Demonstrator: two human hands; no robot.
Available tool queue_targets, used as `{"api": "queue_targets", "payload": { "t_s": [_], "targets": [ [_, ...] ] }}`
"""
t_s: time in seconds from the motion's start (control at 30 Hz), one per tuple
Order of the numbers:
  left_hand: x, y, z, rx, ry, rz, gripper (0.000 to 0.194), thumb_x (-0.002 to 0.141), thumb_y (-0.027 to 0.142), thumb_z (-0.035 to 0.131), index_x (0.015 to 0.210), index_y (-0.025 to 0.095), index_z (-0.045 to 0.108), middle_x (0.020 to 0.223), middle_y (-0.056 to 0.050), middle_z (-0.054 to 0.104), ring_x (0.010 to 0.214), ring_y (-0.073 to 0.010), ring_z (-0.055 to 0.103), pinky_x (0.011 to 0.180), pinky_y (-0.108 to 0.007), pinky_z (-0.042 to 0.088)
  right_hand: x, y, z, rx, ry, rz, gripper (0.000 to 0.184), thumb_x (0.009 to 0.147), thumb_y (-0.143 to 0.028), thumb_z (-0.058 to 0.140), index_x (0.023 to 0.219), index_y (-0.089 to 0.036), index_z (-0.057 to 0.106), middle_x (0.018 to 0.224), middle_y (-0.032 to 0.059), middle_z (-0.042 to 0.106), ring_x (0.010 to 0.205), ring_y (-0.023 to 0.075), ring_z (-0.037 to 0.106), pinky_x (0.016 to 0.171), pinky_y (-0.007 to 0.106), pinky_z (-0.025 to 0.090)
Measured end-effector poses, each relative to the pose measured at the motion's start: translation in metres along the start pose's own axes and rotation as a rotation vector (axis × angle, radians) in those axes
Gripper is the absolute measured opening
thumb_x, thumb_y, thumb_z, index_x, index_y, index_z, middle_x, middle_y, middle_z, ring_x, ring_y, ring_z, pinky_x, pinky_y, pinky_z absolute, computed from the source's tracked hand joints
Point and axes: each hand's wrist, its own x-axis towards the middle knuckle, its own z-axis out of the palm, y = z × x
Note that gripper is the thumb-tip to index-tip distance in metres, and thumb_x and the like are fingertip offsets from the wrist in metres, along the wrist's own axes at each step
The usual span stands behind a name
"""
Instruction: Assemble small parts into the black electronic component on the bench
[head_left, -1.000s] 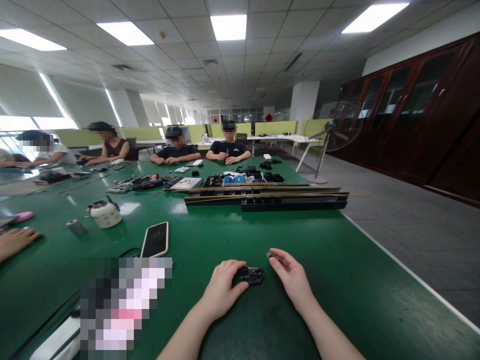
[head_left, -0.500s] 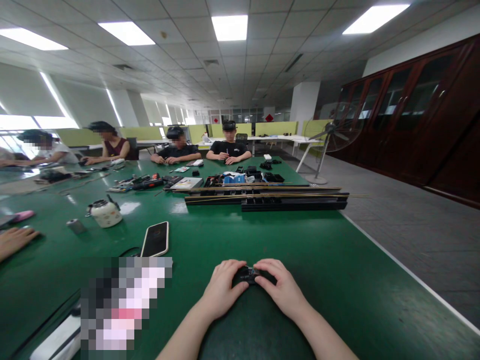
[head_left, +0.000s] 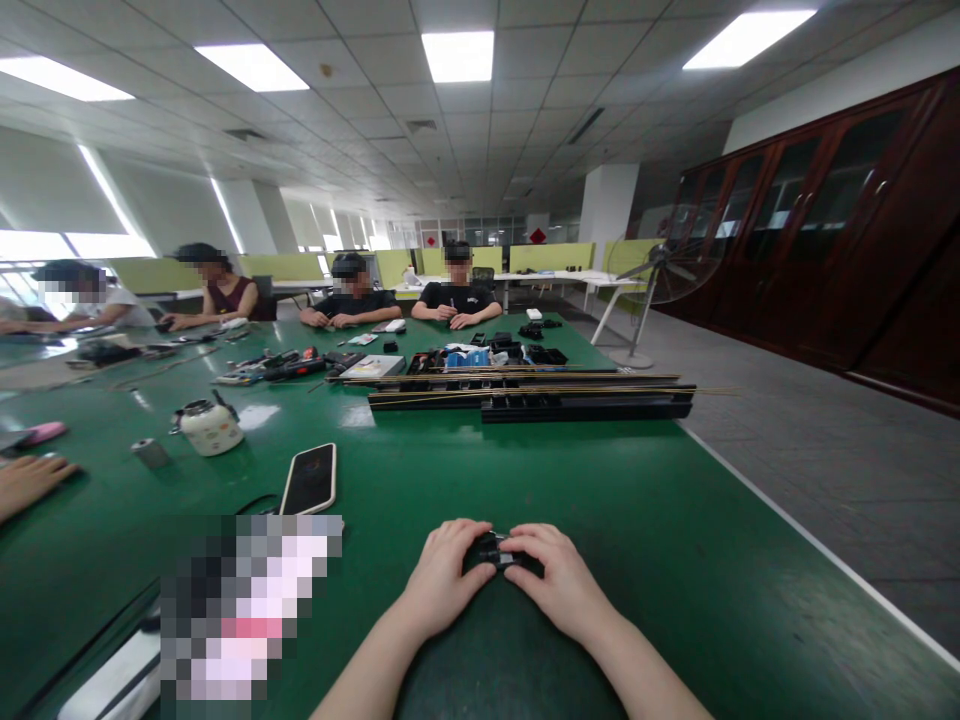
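Observation:
A small black object with a shiny grey part (head_left: 491, 552) lies low on the green table (head_left: 420, 475), in front of me. Its exact kind cannot be made out. My left hand (head_left: 448, 570) grips its left end between thumb and fingers. From the other side, my right hand (head_left: 556, 572) is closed on its right end, the fingertips reaching over the top. Both hands hide most of the object, so only its middle shows between them.
A phone in a pale case (head_left: 310, 478) lies to the left, near a white kettle-like pot (head_left: 210, 427) and a grey cylinder (head_left: 151, 453). Long black rails (head_left: 589, 405) with thin rods cross the table ahead. At far left rests another person's hand (head_left: 34, 484).
My right fingers have shifted slightly left over the black object, closer to my left fingertips. My left hand stays nearly in place.

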Motion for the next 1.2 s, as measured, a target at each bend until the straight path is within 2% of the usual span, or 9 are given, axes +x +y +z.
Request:
{"api": "queue_targets", "payload": {
  "t_s": [0.33, 0.5, 0.8, 1.2],
  "targets": [
    [-0.0013, -0.0001, 0.0014, 0.007, 0.012, -0.025, 0.043, 0.077, 0.024, 0.061, 0.119, 0.020, 0.051, 0.115, -0.007, 0.058, 0.108, -0.0235, 0.049, 0.094, -0.039, 0.037, -0.0009, -0.0006, -0.0012, 0.054, 0.042, 0.037, 0.041, 0.067, -0.020, 0.062, 0.107, -0.026, 0.061, 0.110, 0.0034, 0.065, 0.105, 0.0229, 0.055, 0.094, 0.039, 0.038],
    [-0.0014, 0.0005, 0.0014, 0.006, 0.015, -0.009, 0.038, 0.079, 0.027, 0.059, 0.117, 0.024, 0.053, 0.114, -0.006, 0.058, 0.107, -0.0243, 0.050, 0.093, -0.041, 0.038, -0.0014, -0.0001, -0.0018, 0.081, 0.048, 0.065, 0.040, 0.068, -0.021, 0.061, 0.107, -0.025, 0.060, 0.111, 0.0040, 0.064, 0.105, 0.0232, 0.055, 0.095, 0.040, 0.038],
    [-0.0014, 0.0010, 0.0007, 0.005, 0.013, -0.016, 0.042, 0.077, 0.029, 0.060, 0.118, 0.024, 0.052, 0.115, -0.007, 0.057, 0.108, -0.0258, 0.049, 0.094, -0.042, 0.037, -0.0003, 0.0015, -0.0016, 0.108, 0.045, 0.069, 0.039, 0.069, -0.023, 0.061, 0.107, -0.026, 0.060, 0.110, 0.0036, 0.064, 0.105, 0.0235, 0.055, 0.096, 0.040, 0.039],
    [-0.0009, 0.0041, -0.0012, 0.018, -0.007, -0.023, 0.033, 0.079, 0.026, 0.057, 0.113, 0.024, 0.055, 0.112, -0.005, 0.058, 0.105, -0.0235, 0.049, 0.093, -0.040, 0.037, -0.0004, 0.0015, -0.0021, 0.134, 0.038, 0.069, 0.040, 0.070, -0.022, 0.060, 0.109, -0.026, 0.059, 0.111, 0.0040, 0.064, 0.106, 0.0225, 0.055, 0.097, 0.040, 0.039]
  ]
}}
